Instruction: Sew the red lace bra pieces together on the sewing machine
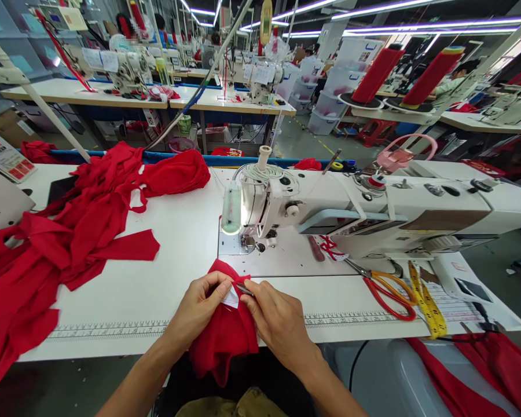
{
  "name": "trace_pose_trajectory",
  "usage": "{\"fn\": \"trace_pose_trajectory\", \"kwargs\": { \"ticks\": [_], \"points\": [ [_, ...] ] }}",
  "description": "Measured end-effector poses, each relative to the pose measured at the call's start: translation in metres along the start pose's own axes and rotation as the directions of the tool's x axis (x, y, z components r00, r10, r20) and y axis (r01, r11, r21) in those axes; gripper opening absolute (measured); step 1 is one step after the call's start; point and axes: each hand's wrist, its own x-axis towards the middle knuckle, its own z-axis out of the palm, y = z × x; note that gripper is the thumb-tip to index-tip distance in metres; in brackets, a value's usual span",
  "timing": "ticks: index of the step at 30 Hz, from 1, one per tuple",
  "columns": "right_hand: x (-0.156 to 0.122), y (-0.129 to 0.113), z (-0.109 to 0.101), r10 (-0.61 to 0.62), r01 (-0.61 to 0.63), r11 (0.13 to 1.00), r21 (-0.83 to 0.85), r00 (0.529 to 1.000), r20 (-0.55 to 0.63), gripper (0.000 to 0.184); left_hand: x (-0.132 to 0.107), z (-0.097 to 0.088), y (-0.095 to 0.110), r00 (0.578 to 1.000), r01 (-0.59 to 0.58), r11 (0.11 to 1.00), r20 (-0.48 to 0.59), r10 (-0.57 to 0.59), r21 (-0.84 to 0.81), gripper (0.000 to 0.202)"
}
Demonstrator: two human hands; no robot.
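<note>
My left hand (201, 307) pinches the edge of a red cloth piece (226, 341) between thumb and fingers. A small white label (231, 297) shows on the cloth beside the thumb. My right hand (282, 324) is closed on a small dark metal tool (245, 289) with a narrow tip, which touches the cloth near the label; its exact kind is partly hidden by the fingers. The cloth hangs over the table's front edge towards my lap. Just beyond both hands stands a white sewing machine (321, 202), its presser foot (248, 243) bare of cloth.
A heap of red cloth pieces (69, 249) covers the table's left side. Orange-and-red-handled scissors (391, 295) and a yellow tape measure (428, 301) lie at the right. Red thread cones (434, 78) stand behind the machine. More red cloth (495, 370) lies over a grey-blue bin at lower right.
</note>
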Motion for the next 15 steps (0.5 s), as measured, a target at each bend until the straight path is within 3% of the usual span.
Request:
{"fn": "trace_pose_trajectory", "kwargs": {
  "ticks": [15],
  "points": [
    [0.0000, 0.0004, 0.0015, 0.013, -0.013, 1.000, 0.010, 1.000, 0.003, 0.022, 0.0010, -0.0016, -0.0032, 1.000, -0.024, 0.999, 0.007, 0.024, 0.035, 0.039]
  ]
}}
